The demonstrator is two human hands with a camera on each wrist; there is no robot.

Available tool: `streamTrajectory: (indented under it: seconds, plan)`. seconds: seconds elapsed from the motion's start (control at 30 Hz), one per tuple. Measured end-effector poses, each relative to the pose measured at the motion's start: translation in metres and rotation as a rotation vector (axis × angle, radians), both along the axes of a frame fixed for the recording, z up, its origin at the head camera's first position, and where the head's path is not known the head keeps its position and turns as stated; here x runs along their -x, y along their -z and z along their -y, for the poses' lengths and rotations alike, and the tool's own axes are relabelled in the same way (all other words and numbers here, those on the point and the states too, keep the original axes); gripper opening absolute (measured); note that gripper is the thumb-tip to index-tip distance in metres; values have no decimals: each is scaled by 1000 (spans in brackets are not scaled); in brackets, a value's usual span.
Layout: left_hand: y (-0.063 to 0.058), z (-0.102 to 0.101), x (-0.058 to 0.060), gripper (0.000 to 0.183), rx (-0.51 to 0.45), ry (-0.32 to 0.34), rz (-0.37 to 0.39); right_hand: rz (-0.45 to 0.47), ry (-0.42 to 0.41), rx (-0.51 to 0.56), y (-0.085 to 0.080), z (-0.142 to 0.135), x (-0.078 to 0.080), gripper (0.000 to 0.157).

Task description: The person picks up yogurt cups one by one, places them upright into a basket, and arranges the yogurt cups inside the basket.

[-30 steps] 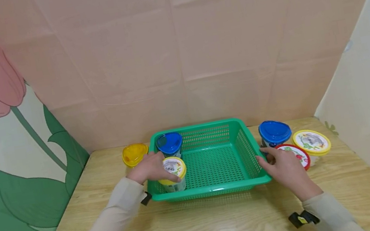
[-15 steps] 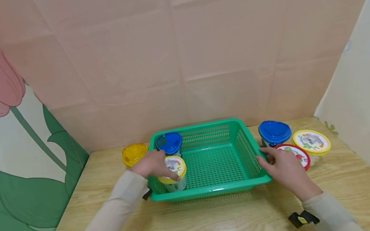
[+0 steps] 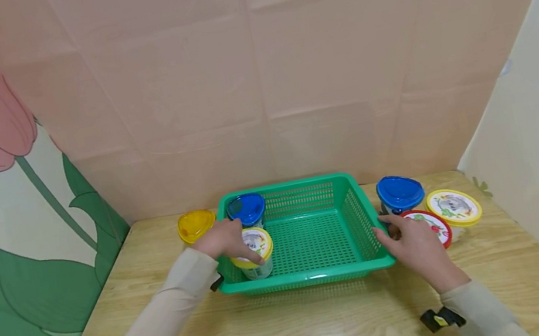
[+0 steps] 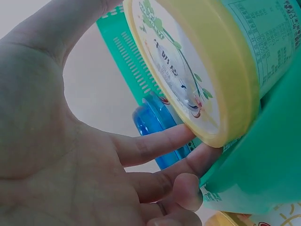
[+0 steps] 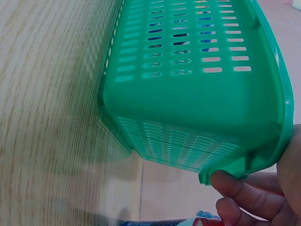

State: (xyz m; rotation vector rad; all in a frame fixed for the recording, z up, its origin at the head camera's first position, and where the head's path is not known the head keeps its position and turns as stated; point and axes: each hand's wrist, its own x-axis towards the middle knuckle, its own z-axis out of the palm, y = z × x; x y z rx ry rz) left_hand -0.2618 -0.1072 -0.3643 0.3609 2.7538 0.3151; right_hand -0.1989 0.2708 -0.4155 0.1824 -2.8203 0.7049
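My left hand (image 3: 221, 239) grips a clear tub with a yellow-rimmed, printed lid (image 3: 258, 243) in the near left corner of a green plastic basket (image 3: 314, 274). In the left wrist view, fingertips meet the edge of the yellow lid (image 4: 237, 75), with the thumb opposite, its tip out of view. Behind that tub, a blue-lidded tub (image 3: 247, 210) stands in the back left corner. On the other side, my right hand (image 3: 417, 244) holds the basket's right rim. The right wrist view shows fingers curled under the rim of the basket (image 5: 197, 103).
A tub with a translucent yellow lid (image 3: 196, 225) stands outside the basket at left. To the right stand a blue-lidded tub (image 3: 400, 192), a red-rimmed tub (image 3: 431, 226) and another yellow-rimmed tub (image 3: 454, 207). The wooden table (image 3: 296, 330) meets a pinkish covered wall (image 3: 259, 104) behind.
My left hand has shifted slightly right, and its wrist has swung in over the basket's left rim. The tub under it has moved very slightly right. My right hand holds still.
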Motion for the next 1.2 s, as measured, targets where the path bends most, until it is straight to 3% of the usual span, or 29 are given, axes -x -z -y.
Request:
streamTrajectory:
  seconds: [0.37, 0.83, 1.0, 1.2]
  plan:
    - [-2, -1, -2, 99, 13, 17, 1, -4, 1, -2, 1, 0, 0, 43]
    - [-3, 3, -1, 83, -14, 30, -13, 10, 7, -4, -3, 1, -1, 44]
    - [-7, 12, 0, 76, -115, 8, -11, 8, 7, -8, -3, 1, -2, 44]
    - [-13, 33, 6, 61, -292, -78, -51, -2, 10, -17, -1, 2, 0, 43]
